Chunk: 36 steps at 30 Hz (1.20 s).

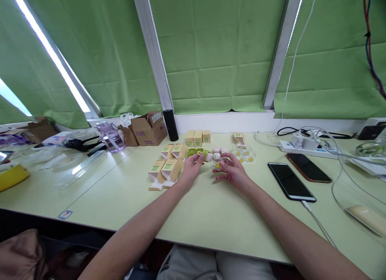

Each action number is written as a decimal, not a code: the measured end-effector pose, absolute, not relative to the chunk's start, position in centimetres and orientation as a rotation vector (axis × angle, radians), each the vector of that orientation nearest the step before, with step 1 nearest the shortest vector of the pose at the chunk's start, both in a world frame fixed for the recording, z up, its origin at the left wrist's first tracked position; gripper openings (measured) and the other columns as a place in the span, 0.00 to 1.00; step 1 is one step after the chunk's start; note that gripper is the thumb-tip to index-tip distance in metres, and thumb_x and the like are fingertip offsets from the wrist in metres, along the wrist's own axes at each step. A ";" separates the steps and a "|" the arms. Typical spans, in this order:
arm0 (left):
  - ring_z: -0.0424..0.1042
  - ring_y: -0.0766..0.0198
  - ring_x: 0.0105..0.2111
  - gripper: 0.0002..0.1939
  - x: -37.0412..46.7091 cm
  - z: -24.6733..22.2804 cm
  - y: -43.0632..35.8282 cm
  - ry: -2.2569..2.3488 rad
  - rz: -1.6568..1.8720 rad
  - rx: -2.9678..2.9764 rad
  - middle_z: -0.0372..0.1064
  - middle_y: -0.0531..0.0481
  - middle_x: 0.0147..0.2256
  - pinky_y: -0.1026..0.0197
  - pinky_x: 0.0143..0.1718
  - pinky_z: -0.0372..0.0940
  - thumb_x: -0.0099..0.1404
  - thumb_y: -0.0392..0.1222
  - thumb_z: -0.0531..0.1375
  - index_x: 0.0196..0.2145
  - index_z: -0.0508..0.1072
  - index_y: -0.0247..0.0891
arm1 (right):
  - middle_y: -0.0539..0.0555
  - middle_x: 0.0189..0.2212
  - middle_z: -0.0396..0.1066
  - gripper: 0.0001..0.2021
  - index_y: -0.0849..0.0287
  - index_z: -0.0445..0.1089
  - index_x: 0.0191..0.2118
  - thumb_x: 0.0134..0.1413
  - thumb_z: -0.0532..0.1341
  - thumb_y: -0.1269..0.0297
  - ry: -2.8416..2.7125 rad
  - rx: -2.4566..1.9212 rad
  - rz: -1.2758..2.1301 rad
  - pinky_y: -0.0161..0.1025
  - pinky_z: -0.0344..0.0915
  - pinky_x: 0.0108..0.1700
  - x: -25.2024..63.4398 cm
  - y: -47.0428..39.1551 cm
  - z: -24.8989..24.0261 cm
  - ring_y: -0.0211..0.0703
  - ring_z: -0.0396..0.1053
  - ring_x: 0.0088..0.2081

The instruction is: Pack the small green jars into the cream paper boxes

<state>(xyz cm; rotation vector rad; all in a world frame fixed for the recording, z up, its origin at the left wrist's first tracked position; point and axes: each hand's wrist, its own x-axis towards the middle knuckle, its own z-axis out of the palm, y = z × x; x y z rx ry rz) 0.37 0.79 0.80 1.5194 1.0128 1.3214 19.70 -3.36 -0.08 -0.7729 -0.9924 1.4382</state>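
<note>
My left hand (pixel 192 168) pinches a small green and pale pink piece (pixel 207 155) above the middle of the table. Close to it on the right, my right hand (pixel 234 170) has its fingers closed on a small clear plastic piece (pixel 216 165) with a yellow spot. Behind the hands lie several green pieces (pixel 191 151), partly hidden by my left fingers, and some pale pink and white ones. More clear pieces with yellow centres (pixel 247 154) lie to the right. Left of my left hand are several small tan boxes (pixel 172 169) with green labels, some with flaps open.
Closed tan boxes (pixel 198 138) and one open box (pixel 239 139) stand farther back. A black cylinder (pixel 170 125), a cardboard box (pixel 149 129) and a purple bottle (pixel 110 136) are back left. Two phones (pixel 291 180), a power strip (pixel 310 148) and cables lie right.
</note>
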 end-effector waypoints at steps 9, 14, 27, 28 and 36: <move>0.75 0.55 0.40 0.30 0.6 1.4 0.1 0.987 1.311 1.535 0.79 0.46 0.37 0.58 0.43 0.68 0.58 0.71 0.66 0.36 0.79 0.38 | 0.50 0.44 0.72 0.25 0.50 0.67 0.46 0.47 0.76 0.50 -0.982 -0.706 1.453 0.39 0.75 0.33 19.6 -3.8 0.6 0.45 0.79 0.38; 0.75 0.55 0.41 0.31 0.6 1.4 0.2 0.972 1.298 1.543 0.80 0.44 0.41 0.58 0.43 0.68 0.57 0.72 0.66 0.38 0.79 0.37 | 0.52 0.45 0.75 0.24 0.49 0.68 0.47 0.49 0.74 0.48 -0.955 -0.645 1.516 0.43 0.74 0.39 19.7 -3.8 0.7 0.48 0.79 0.40; 0.76 0.54 0.44 0.28 0.7 1.8 -0.4 0.946 1.283 1.637 0.80 0.40 0.41 0.57 0.47 0.69 0.62 0.66 0.67 0.39 0.80 0.33 | 0.52 0.45 0.76 0.23 0.49 0.67 0.47 0.51 0.71 0.45 -0.985 -0.618 1.525 0.48 0.75 0.43 19.3 -4.1 0.8 0.51 0.80 0.41; 0.76 0.53 0.44 0.28 0.7 1.7 -0.4 0.951 1.282 1.642 0.80 0.40 0.41 0.56 0.47 0.69 0.62 0.65 0.66 0.39 0.80 0.33 | 0.52 0.45 0.76 0.23 0.49 0.67 0.47 0.51 0.72 0.45 -0.990 -0.618 1.526 0.49 0.75 0.44 19.3 -4.1 0.9 0.52 0.80 0.42; 0.77 0.52 0.45 0.28 0.5 1.0 -0.1 0.991 1.283 1.707 0.80 0.38 0.45 0.54 0.48 0.71 0.64 0.64 0.66 0.43 0.81 0.34 | 0.50 0.41 0.77 0.25 0.49 0.66 0.46 0.47 0.76 0.50 -0.983 -0.585 1.553 0.49 0.75 0.46 19.3 -4.1 0.8 0.52 0.81 0.42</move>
